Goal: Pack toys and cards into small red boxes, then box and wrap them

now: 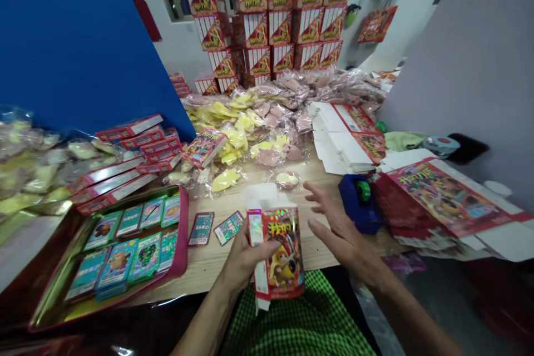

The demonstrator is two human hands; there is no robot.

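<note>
My left hand (244, 256) is closed round a small red printed carton (280, 253) with a yellow cartoon figure on its front, held upright over the table's near edge with its white top flaps open. My right hand (336, 228) hovers just right of the carton, fingers spread and empty. Two loose card packs (214, 228) lie on the wooden table (233, 194) just left of my left hand. A blue tape dispenser (359, 203) sits right of my right hand.
A pink tray (180, 245) of green and blue card packs lies at the left. Bagged yellow and pink toys (250, 122) cover the table's middle, flat carton blanks (346, 133) lie beyond the dispenser, and finished red boxes (283, 11) are stacked at the back. A blue board (62, 39) stands left.
</note>
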